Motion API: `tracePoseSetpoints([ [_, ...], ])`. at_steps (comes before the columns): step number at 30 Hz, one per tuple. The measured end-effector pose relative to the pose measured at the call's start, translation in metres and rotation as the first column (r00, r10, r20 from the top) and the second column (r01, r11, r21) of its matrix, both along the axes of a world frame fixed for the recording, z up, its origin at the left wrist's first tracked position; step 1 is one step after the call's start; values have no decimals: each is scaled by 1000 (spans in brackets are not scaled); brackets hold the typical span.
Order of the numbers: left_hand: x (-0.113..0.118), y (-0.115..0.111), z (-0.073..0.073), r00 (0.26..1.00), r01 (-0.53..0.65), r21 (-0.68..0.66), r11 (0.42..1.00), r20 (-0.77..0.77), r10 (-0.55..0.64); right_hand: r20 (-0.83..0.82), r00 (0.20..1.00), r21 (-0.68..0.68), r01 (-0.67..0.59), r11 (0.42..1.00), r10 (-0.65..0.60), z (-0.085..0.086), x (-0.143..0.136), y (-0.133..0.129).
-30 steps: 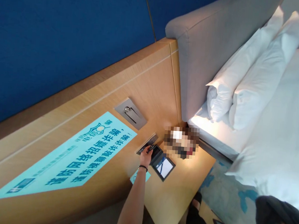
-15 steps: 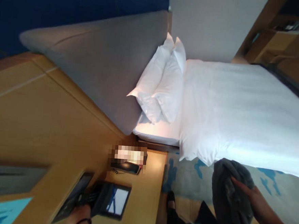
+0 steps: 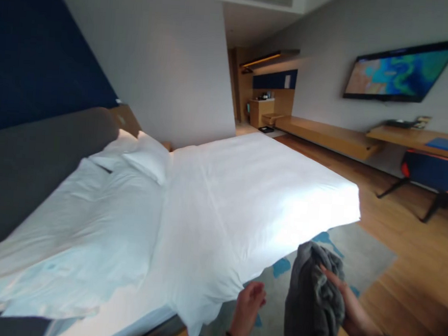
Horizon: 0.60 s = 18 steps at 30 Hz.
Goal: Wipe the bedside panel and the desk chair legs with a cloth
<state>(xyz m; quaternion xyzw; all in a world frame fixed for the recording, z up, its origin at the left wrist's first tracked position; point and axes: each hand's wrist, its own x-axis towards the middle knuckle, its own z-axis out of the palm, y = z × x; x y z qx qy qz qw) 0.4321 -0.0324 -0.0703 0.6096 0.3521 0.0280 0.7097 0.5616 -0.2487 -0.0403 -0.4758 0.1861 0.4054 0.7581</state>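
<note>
Bedding looks already in order: the wide white duvet (image 3: 245,190) lies smooth across the mattress, and 2 white pillows (image 3: 140,157) sit at the grey padded headboard (image 3: 24,174), far beyond the fingertips of both hands. What remains, judging by the view, hangs in the right hand (image 3: 348,304): a crumpled dark grey cloth (image 3: 312,302), gripped from the side, with the fingers (image 3: 333,280) curled over its folds and closed on it. The cloth droops below those fingers, above the grey and blue patterned rug (image 3: 360,249), and touches no surface, so any wiping with it appears not yet begun.

The left hand (image 3: 248,305), with a thin black band at its wrist, holds nothing; its fingers are loosely curled, half open, just beside the hanging corner of the duvet and near the cloth without touching it. A wall-mounted television (image 3: 401,73) and a long wooden desk shelf (image 3: 326,137) lie well apart from both hands.
</note>
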Motion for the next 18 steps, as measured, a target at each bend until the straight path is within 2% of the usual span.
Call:
tracePoseSetpoints([
  [2,68,-47,16,987,149,-31,988,67,-147,-44,993,18,109,994,-109,13,51,-35],
  [5,162,-106,45,926,340,2,940,172,-335,-46,983,24,179,984,-178,23,113,-89],
  [7,208,-137,58,873,450,25,893,197,-446,-33,976,50,218,975,-216,22,143,-117],
  [9,243,-161,60,808,559,68,826,181,-561,-5,968,60,253,966,-253,15,170,-137],
  [12,291,-176,48,753,637,181,749,60,-655,30,957,49,287,957,-289,-4,212,-156],
  [15,353,-175,37,770,618,237,750,12,-638,26,939,62,340,938,-342,-24,260,-169],
  [18,432,-171,38,754,627,209,750,80,-652,18,909,87,414,906,-416,-33,313,-180],
])
